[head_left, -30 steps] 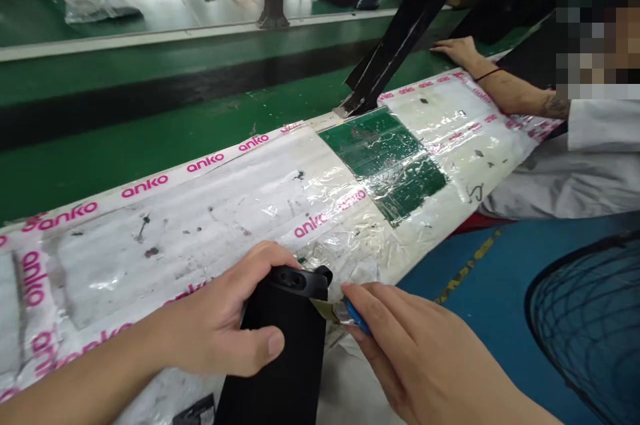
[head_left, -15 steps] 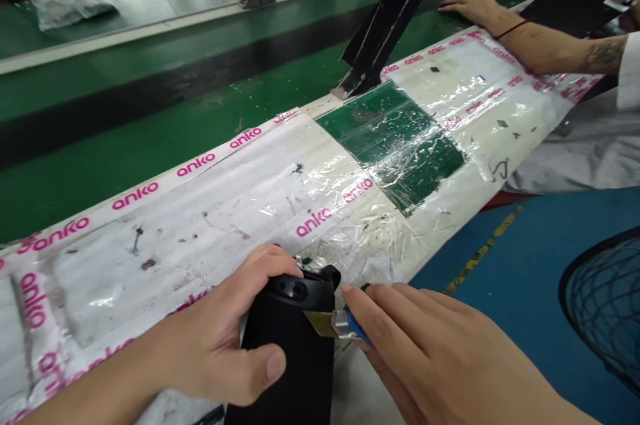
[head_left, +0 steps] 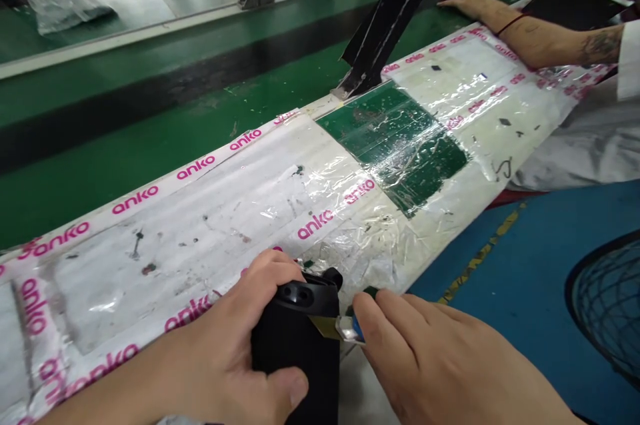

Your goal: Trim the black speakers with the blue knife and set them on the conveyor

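Note:
My left hand [head_left: 227, 345] is wrapped around a flat black object [head_left: 300, 360] at the near edge of the bench, thumb across its face. Its top end carries a glossy black plastic piece [head_left: 305, 296] with two small holes and a rounded tab at the right corner. What the object is, I cannot make out. In my right hand [head_left: 430, 358] is a utility knife [head_left: 349, 329] with a silver head and a bit of blue. Its blade points left across the object's right edge, just under the plastic piece. The lower part of the object is out of frame.
The bench edge [head_left: 240, 192] is covered with taped white sheet printed "anko". Beyond it runs a green belt surface [head_left: 200, 105] with a slanted black post [head_left: 385, 32]. At right, another person's arm [head_left: 545, 38] rests on the bench. A black mesh basket [head_left: 607, 305] stands lower right.
My left hand and the black object have shifted slightly right, with the thumb farther across its face. The knife has moved a little right and down, its blade still at the object's edge.

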Tool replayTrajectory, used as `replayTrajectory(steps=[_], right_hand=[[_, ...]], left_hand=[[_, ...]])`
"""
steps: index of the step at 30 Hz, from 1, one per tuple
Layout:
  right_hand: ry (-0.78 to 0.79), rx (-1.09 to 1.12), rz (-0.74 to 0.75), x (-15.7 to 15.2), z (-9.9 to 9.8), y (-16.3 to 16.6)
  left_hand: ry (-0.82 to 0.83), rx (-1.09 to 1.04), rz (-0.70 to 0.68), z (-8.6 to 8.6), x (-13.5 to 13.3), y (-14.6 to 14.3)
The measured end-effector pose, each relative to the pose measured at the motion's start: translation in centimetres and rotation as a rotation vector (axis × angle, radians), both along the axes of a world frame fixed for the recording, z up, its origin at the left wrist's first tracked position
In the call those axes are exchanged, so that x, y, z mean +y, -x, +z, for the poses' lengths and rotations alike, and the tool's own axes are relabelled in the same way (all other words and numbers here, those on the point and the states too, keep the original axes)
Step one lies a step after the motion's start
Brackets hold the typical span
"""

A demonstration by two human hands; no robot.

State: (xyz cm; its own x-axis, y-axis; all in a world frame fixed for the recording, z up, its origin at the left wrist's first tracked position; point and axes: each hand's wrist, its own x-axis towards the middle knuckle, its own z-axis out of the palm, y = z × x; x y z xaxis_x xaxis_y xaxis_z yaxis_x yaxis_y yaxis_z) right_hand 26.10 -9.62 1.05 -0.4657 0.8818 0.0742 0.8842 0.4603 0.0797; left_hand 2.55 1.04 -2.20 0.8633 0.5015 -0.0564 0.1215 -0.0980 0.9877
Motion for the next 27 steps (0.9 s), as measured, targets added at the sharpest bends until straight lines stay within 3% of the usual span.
replayTrajectory(steps=[4,7,11,16,19,27], right_hand=[[0.020,0.022,-0.004,0.7,0.6,0.1],[0.114,0.093,-0.042,1.1,1.1,-0.1],[0.152,0.006,-0.056,0.7,1.7,-0.5],[0.103,-0.041,-0.019,0.2,1.6,-0.7],[0.087,-0.001,0.003,0.5,1.6,-1.0],[0.061,0.142,0.063,2.1,1.5,-1.3]], left_hand=[[-0.028,0.073,-0.013,0.4,-0.1,-0.1],[0.041,0.162,-0.020,0.9,-0.3,-0.2],[0.100,0.192,0.029,1.4,-0.6,-0.2],[-0.089,0.234,0.105,1.9,-0.6,0.3],[-0.196,0.263,0.080,2.4,-0.4,0.0],[-0.169,0.230,0.093,2.0,-0.1,-0.5]])
